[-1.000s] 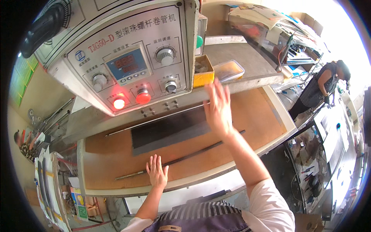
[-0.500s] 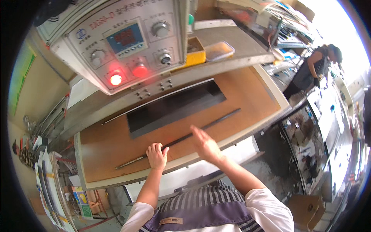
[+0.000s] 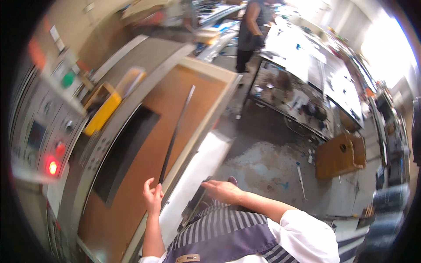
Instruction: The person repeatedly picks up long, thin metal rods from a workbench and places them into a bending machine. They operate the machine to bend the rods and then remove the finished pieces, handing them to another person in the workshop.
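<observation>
On the brown bench point(image 3: 144, 144), near its right edge, the left hand point(image 3: 152, 197) pinches the near end of a long thin dark rod point(image 3: 176, 133) that lies along the board toward the far side. Just right of it, the right hand point(image 3: 224, 191) rests open, palm down, at the striped apron point(image 3: 223, 228). Left of the bench, a red lamp point(image 3: 53, 167) glows on the control panel point(image 3: 41, 131).

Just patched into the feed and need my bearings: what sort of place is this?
Most likely a small factory or workshop floor. A machine's control panel with knobs and a lit red lamp stands beside a wooden worktable. The left hand touches a long dark rod lying on it, and cluttered workbenches stand on a stained concrete floor.
</observation>
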Tool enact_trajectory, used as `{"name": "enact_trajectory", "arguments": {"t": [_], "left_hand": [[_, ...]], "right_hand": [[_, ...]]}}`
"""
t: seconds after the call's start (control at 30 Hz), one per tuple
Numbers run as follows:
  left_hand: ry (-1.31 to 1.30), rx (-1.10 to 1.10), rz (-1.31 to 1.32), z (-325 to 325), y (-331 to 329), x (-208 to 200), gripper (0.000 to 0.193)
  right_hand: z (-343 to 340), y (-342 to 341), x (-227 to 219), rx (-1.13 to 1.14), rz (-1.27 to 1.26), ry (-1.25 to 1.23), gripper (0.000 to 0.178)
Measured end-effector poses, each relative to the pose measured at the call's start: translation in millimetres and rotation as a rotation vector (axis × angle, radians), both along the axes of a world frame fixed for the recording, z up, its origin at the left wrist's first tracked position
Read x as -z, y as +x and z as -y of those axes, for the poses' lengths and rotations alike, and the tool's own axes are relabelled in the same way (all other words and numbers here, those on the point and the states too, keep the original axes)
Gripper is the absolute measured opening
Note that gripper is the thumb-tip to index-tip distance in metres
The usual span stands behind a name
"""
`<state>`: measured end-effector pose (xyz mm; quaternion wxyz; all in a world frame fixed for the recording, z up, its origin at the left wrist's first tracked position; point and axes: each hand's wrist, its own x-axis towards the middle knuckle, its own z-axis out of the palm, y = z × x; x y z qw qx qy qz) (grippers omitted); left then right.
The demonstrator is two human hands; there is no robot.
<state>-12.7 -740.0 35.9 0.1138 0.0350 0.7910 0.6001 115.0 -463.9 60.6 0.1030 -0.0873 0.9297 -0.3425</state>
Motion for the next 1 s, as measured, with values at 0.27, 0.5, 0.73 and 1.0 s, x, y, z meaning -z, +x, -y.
{"name": "enact_trajectory", "arguments": {"t": [0.27,0.5,0.73,1.0], "left_hand": [[0.609,0.377,-0.032,-238.9,10.8,-128.5,0.057],[0.977,0.741,0.038,-512.1,65.4,-175.6,0.063],[0.845,1.265,0.099,-680.0,111.6,-155.7,0.109],[0.183,1.240,0.110,-719.7,57.2,-27.7,0.076]], "right_hand": [[-128.2,34.3,1.7,0.201,-0.024,-0.134,0.060],[-269.5,70.6,-6.0,0.515,-0.312,-0.592,0.069],[-368.5,137.1,17.9,1.310,-0.500,-0.824,0.019],[-456.1,206.1,61.5,1.759,-0.435,-0.516,0.027]]}}
